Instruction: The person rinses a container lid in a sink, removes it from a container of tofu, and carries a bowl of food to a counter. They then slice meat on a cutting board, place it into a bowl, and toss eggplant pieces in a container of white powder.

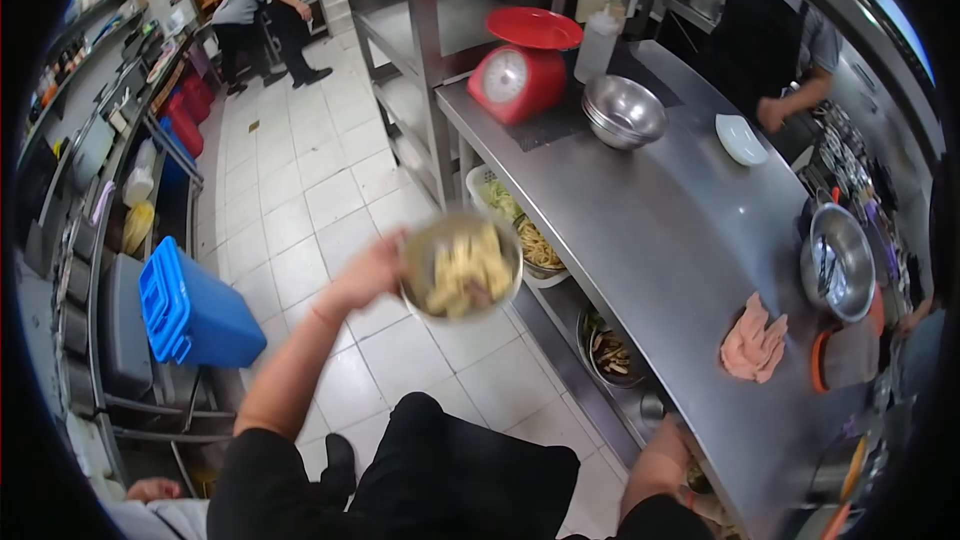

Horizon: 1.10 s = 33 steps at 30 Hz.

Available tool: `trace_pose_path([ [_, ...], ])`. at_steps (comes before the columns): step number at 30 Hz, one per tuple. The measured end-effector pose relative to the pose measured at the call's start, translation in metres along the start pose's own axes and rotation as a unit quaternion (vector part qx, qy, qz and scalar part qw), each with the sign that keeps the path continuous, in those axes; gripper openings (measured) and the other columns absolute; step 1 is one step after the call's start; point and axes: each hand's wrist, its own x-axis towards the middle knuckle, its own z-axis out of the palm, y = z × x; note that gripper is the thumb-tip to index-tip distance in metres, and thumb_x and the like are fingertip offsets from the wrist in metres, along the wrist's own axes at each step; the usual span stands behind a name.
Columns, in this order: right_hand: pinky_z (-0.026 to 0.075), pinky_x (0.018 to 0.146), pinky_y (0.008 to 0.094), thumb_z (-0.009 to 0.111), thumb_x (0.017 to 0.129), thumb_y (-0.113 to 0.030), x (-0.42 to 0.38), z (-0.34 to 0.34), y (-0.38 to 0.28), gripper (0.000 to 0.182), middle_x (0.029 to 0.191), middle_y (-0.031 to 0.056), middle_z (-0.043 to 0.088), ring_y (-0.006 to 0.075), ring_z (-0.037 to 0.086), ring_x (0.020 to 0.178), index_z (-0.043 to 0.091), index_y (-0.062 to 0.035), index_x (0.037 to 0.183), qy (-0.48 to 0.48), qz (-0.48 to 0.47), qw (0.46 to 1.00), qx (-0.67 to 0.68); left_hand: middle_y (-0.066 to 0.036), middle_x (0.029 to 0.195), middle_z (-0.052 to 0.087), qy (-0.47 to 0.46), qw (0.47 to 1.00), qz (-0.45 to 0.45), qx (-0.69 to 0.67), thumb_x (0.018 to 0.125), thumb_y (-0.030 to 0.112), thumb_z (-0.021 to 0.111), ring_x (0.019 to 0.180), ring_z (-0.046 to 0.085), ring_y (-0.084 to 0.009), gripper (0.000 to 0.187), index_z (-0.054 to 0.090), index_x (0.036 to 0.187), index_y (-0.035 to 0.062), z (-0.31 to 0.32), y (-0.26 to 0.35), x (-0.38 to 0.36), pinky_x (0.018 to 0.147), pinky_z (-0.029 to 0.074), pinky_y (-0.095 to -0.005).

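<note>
My left hand (375, 270) grips the rim of a round metal bowl (412, 285), slightly blurred, held over the tiled floor. Pale yellow chunks (468, 270) fill much of it, with a darker piece among them. At the lower right, my right forearm (658, 465) reaches in beneath the steel table's edge, and the fingers are hidden there. Close by on the lower shelf are a small metal cup (652, 408) and a bowl of dark and green food (612, 355). Farther along that shelf sit a container of noodle-like strips (538, 243) and shredded greens (500, 200).
The steel table (640, 240) carries a red scale (512, 80), stacked metal bowls (625, 112), a white dish (741, 140), pink raw meat (754, 340) and a metal bowl with utensils (838, 265). A blue bin (205, 310) stands left. People stand across the table and far back.
</note>
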Motion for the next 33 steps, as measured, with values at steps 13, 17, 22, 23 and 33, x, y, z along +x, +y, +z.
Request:
trace_pose_path([
  [13, 0.034, 0.111, 0.0575, 0.082, 0.080, -0.029, -0.252, 0.206, -0.377, 0.053, 0.150, 0.0169, 0.047, 0.0425, 0.040, 0.138, 0.067, -0.0137, 0.128, -0.407, -0.348, 0.797, -0.279, -0.018, 0.112, 0.069, 0.075, 0.995, -0.067, 0.010, 0.091, 0.004, 0.056, 0.094, 0.069, -0.0245, 0.046, 0.053, 0.136, -0.0045, 0.098, 0.008, -0.085, 0.075, 0.058, -0.0363],
  [17, 0.033, 0.110, 0.0594, 0.075, 0.086, -0.027, -0.199, 0.231, -0.512, 0.037, 0.148, 0.0160, 0.049, 0.0394, 0.040, 0.139, 0.071, -0.0127, 0.121, -0.305, -0.453, 0.806, -0.228, -0.019, 0.120, 0.070, 0.135, 0.988, 0.065, -0.036, 0.092, 0.006, 0.055, 0.112, 0.064, -0.0248, 0.044, 0.056, 0.135, -0.0033, 0.036, 0.155, -0.024, 0.097, 0.051, -0.0360],
  [22, 0.044, 0.103, 0.0439, 0.073, 0.090, -0.019, -0.146, 0.231, -0.611, 0.023, 0.127, 0.0133, 0.064, 0.0348, 0.057, 0.121, 0.072, -0.0054, 0.109, -0.095, -0.485, 0.859, -0.137, -0.025, 0.124, 0.065, 0.137, 0.968, 0.144, -0.155, 0.093, 0.005, 0.049, 0.111, 0.068, -0.0367, 0.046, 0.049, 0.139, -0.0009, -0.015, 0.256, 0.121, 0.089, 0.058, -0.0420],
  [23, 0.047, 0.098, 0.0432, 0.073, 0.090, -0.018, -0.140, 0.227, -0.610, 0.021, 0.119, 0.0134, 0.066, 0.0344, 0.060, 0.115, 0.072, -0.0043, 0.106, -0.090, -0.450, 0.883, -0.100, -0.018, 0.120, 0.063, 0.144, 0.965, 0.210, -0.061, 0.095, 0.004, 0.048, 0.096, 0.072, -0.0296, 0.043, 0.047, 0.137, 0.0003, -0.029, 0.231, 0.193, 0.059, 0.066, -0.0392],
  [33, 0.047, 0.101, 0.0400, 0.072, 0.087, -0.018, -0.117, 0.085, -0.383, 0.022, 0.126, 0.0225, 0.065, 0.0350, 0.059, 0.123, 0.074, -0.0050, 0.105, 0.174, -0.201, 0.829, -0.492, -0.022, 0.126, 0.060, -0.008, 0.978, 0.033, -0.208, 0.094, 0.002, 0.048, 0.097, 0.073, -0.0337, 0.044, 0.039, 0.137, -0.0031, -0.052, 0.292, 0.259, 0.072, 0.067, -0.0460],
])
